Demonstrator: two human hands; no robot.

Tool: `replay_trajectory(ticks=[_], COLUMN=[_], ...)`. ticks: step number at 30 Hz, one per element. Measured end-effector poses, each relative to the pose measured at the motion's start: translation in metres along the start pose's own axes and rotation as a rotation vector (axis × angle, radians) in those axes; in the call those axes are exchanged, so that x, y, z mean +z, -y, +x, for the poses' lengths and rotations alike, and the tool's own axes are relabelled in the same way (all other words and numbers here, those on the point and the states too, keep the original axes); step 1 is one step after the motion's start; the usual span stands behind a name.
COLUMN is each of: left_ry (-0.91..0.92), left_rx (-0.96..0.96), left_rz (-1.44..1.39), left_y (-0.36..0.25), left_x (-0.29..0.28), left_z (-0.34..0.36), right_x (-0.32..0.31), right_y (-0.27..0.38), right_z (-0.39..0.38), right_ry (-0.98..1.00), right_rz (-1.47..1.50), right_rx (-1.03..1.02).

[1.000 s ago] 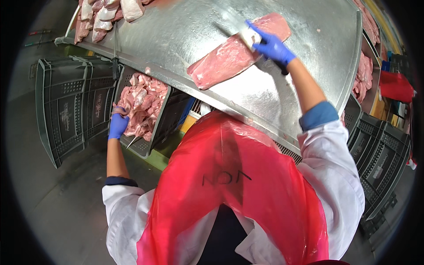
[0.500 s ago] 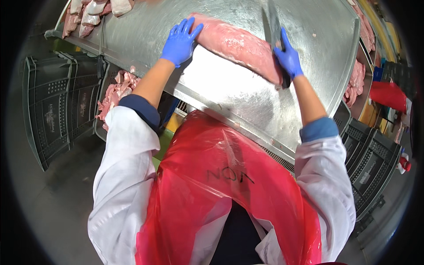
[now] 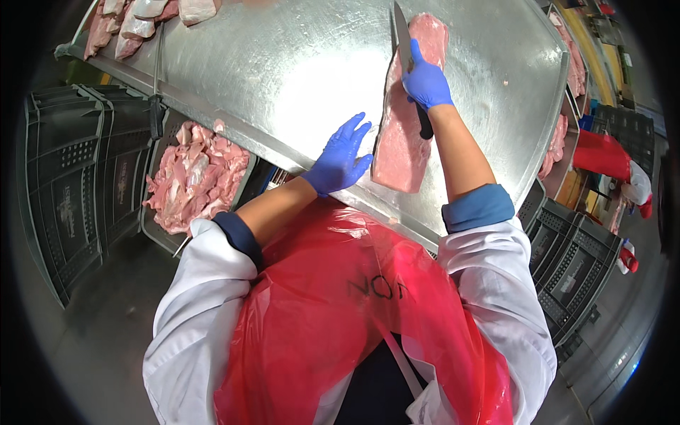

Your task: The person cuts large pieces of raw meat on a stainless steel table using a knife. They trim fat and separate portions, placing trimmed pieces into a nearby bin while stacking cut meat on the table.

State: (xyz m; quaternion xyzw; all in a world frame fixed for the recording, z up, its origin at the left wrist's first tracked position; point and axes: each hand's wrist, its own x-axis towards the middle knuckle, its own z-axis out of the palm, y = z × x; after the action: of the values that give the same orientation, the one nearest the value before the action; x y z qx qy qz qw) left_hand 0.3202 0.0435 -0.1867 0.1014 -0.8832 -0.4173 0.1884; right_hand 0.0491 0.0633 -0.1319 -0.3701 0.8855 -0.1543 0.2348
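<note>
A long pale-pink piece of meat (image 3: 397,159) lies lengthwise toward me on the steel table (image 3: 297,42). My right hand (image 3: 425,83), in a blue glove, is closed round the dark handle of a long knife (image 3: 401,28), above the meat, with the blade pointing away from me along its left side. My left hand (image 3: 340,156), also gloved, is open near the front edge, just left of the meat's lower end, fingers apart and holding nothing.
Several cut pieces (image 3: 134,21) lie at the upper left. A crate of meat scraps (image 3: 191,180) sits below the table's left edge, beside grey crates (image 3: 71,177). Crates (image 3: 567,262) and meat (image 3: 567,49) flank the right side. Co-workers in red aprons (image 3: 602,156) are at the far right.
The meat has turned from crosswise to lengthwise. My left hand has gone from the scraps onto the meat's far end, then down beside it. My right hand with the knife has moved slightly left.
</note>
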Motion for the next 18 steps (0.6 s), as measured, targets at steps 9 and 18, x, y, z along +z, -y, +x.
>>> replay_trajectory(ticks=[9,18], left_ry=[-0.170,-0.095], left_rx=[-0.134,-0.478], left_rz=[-0.138,-0.308], left_y=[0.064,0.086], left_x=[-0.072,-0.062], left_z=[0.029,0.079], right_x=[0.003,-0.006], right_y=[0.039,0.042], right_z=[-0.050,-0.247], right_ry=[0.076,0.222], right_rz=[-0.114,-0.023], right_rx=[0.152,0.205])
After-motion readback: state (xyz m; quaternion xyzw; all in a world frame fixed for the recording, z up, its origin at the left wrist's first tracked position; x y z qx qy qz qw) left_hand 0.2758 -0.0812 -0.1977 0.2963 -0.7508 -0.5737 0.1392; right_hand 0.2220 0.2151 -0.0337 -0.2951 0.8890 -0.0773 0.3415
